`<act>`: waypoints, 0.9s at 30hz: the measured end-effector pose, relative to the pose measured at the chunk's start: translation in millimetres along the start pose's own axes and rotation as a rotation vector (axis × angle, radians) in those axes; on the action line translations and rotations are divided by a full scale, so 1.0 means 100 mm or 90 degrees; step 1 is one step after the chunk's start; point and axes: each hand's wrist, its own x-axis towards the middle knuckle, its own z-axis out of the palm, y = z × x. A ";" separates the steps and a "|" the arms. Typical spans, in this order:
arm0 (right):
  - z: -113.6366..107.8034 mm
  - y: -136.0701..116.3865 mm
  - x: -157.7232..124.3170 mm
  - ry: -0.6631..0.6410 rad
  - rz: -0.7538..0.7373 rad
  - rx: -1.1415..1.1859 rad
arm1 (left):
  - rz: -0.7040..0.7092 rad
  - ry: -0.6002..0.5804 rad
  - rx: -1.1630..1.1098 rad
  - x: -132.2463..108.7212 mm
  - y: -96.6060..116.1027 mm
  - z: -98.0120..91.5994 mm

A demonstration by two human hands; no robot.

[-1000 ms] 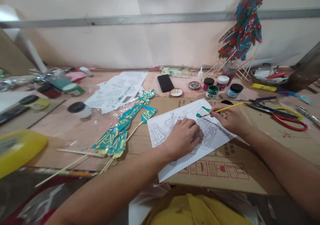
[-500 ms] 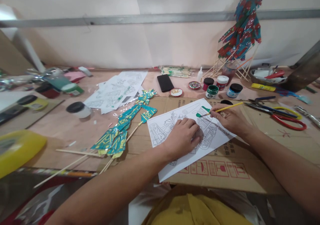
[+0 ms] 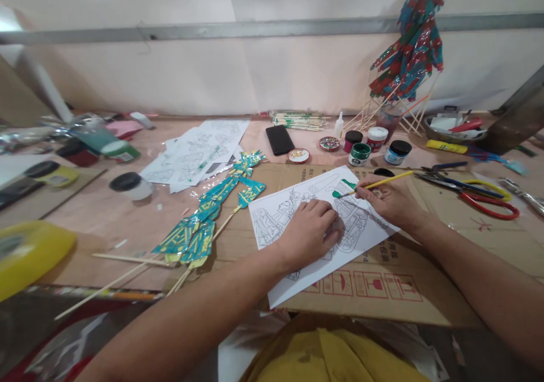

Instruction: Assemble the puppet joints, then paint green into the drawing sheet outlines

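Observation:
A white sheet with line drawings (image 3: 272,280) lies at a slant on a flattened cardboard piece (image 3: 450,291). My left hand (image 3: 309,229) rests on the sheet, palm down, holding nothing. At the sheet's upper right, my right hand (image 3: 389,200) pinches a yellow paintbrush (image 3: 390,179). The brush tip is at the paper beside a patch of wet-looking green paint (image 3: 338,194). Just beyond stands an uncapped jar of green paint (image 3: 359,154). Left of the sheet lies a teal and yellow painted cut-out figure (image 3: 208,206) on thin sticks.
Behind are a black phone (image 3: 279,140), lids of beads (image 3: 298,155), several paint jars (image 3: 398,152) and bundled sticks (image 3: 297,120). Scissors (image 3: 488,205) lie at right. Printed sheets (image 3: 191,149), a black-lidded jar (image 3: 131,186) and a yellow tape roll (image 3: 36,251) are at left.
The view has shifted very slightly. The brush has barely moved at the green patch, and my left hand stays on the paper.

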 end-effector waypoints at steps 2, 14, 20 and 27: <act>0.00 0.01 0.00 0.012 0.005 0.002 | 0.000 0.001 0.001 0.00 0.00 0.00; 0.01 0.00 0.00 0.016 -0.014 0.015 | 0.005 0.004 -0.001 0.00 -0.01 0.01; 0.03 0.00 0.01 0.029 -0.020 0.027 | 0.004 0.002 -0.003 0.00 -0.01 0.00; 0.05 0.03 0.02 -0.008 -0.002 0.005 | 0.009 0.009 -0.001 -0.01 -0.02 0.02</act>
